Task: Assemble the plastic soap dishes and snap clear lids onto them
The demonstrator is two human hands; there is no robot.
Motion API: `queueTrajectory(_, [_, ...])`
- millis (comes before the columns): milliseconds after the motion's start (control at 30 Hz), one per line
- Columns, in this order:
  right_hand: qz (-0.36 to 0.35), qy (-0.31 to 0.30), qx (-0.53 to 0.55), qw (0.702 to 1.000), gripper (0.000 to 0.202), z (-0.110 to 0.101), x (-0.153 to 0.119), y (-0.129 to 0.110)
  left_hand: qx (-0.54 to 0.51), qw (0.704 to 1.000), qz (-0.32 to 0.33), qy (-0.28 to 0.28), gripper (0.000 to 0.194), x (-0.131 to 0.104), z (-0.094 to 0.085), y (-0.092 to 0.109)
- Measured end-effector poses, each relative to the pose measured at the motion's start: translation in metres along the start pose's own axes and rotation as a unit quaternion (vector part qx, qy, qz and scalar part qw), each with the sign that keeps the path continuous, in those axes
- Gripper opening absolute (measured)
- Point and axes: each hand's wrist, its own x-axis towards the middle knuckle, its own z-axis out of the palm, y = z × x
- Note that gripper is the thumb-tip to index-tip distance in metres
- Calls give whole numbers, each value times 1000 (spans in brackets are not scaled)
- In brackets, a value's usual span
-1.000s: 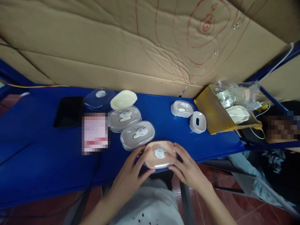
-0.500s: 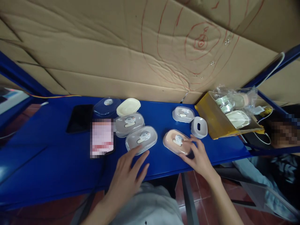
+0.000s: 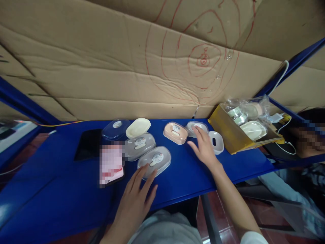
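In the head view, the pink box [image 3: 176,134], held by both hands a second ago, now stands toward the back of the blue table [image 3: 182,179], just beside the white box [image 3: 190,128]. It is out of both hands, so it seems to have been set down.

The right hand [image 3: 206,150] is loosely open, fingers over the white box, thumb apart near the pink box. The left hand [image 3: 135,195] is spread wide and empty, its fingers over the edge of the near grey box [image 3: 156,160]. From this angle I can't be sure whether any fingertips touch. The white base [image 3: 219,148] stands right of the right hand, by the carton [image 3: 223,130].
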Motion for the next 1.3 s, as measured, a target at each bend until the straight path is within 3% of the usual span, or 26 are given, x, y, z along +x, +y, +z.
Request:
queueTrajectory(133, [109, 72, -76, 989, 61, -18, -54, 37, -56, 996, 26, -58, 58, 15, 10, 6])
queueTrajectory(233, [106, 51, -58, 991, 47, -28, -108, 48, -125, 985, 43, -107, 71, 42, 21, 20])
queueTrajectory(367, [70, 34, 30, 997, 23, -41, -164, 23, -166, 978, 65, -111, 79, 65, 22, 40])
queueTrajectory(500, [-16, -43, 108, 993, 21, -51, -180, -23, -166, 967, 130, -143, 76, 53, 13, 47])
queueTrajectory(600, [-67, -116, 165, 977, 22, -55, -166, -52, -145, 957, 166, -188, 73, 36, 7, 43])
queueTrajectory(667, [-106, -153, 192, 964, 24, -57, -148, -66, -119, 959, 164, -198, 59, 26, 4, 35])
queueTrajectory(733, [-151, -156, 213, 952, 26, -56, -120, -77, -92, 967, 148, -189, 45, 14, -1, 25])
queueTrajectory(800, [-199, -121, 227, 946, 27, -47, -82, -89, -66, 975, 128, -168, 40, -1, -8, 14])
queueTrajectory(900, [-259, -68, 178, 947, 32, -13, -13, -118, -30, 982, 125, -137, 46, -24, -17, 2])
queueTrajectory(1033, [-304, -127, 43, 943, 59, 45, 53, -155, -6, 986, 125, -111, 74, -47, -23, -5])
queueTrajectory(1133, [-306, -143, 18, 941, 63, 61, 60, -155, -24, 995, 82, -58, 64, -59, -21, -9])
queueTrajectory(1300, [-222, -141, -1, 965, 55, 42, 53, -117, -67, 997, 25, 11, 40, -63, -20, -12])
